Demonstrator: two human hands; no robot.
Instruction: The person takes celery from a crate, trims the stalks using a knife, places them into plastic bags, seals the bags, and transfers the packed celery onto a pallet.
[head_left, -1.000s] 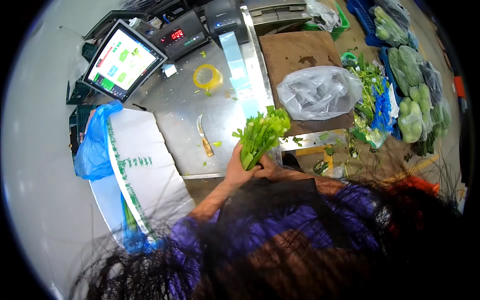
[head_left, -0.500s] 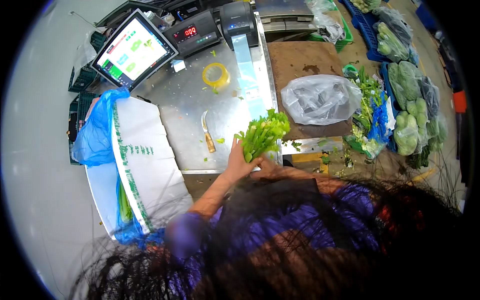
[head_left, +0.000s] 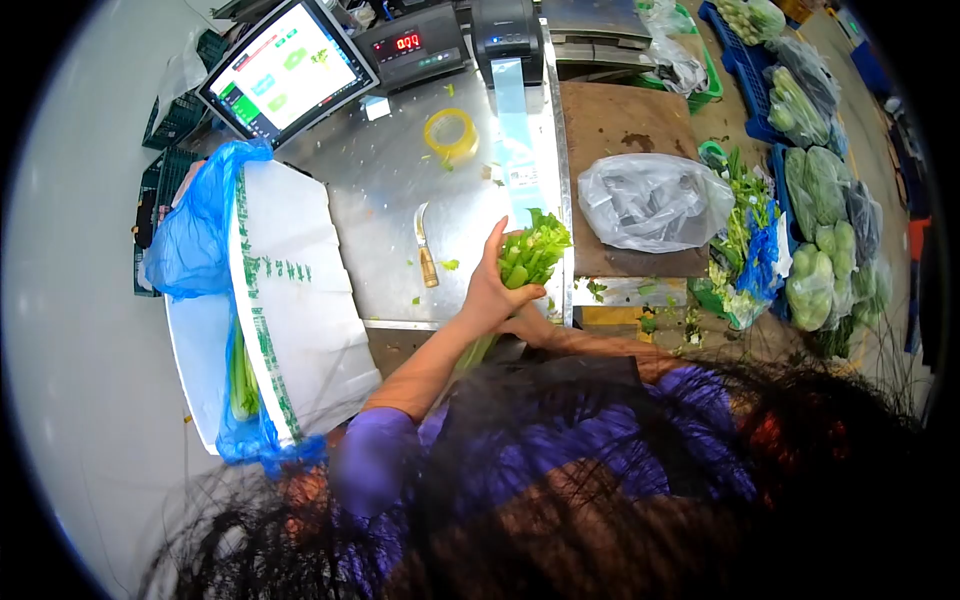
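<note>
A leafy green celery bunch is held upright near the front edge of the metal counter, its pale stalks running down toward the apron. My left hand wraps round its left side, with the fingers pointing up and the thumb across the stalks. Lower and to the right, my right hand grips the bunch from beneath, its fingers partly hidden. A curved knife with a wooden handle lies on the counter to the left. Above the knife sits a roll of yellow tape.
At left stands an opened white box with blue plastic. A screen, scale display and label printer line the back. A clear plastic bag lies on the brown board; bagged vegetables are at right.
My left hand has shifted up round the leaves, its fingers now raised. The celery stalks now show below the hands. The view has moved, so the counter items appear farther right.
</note>
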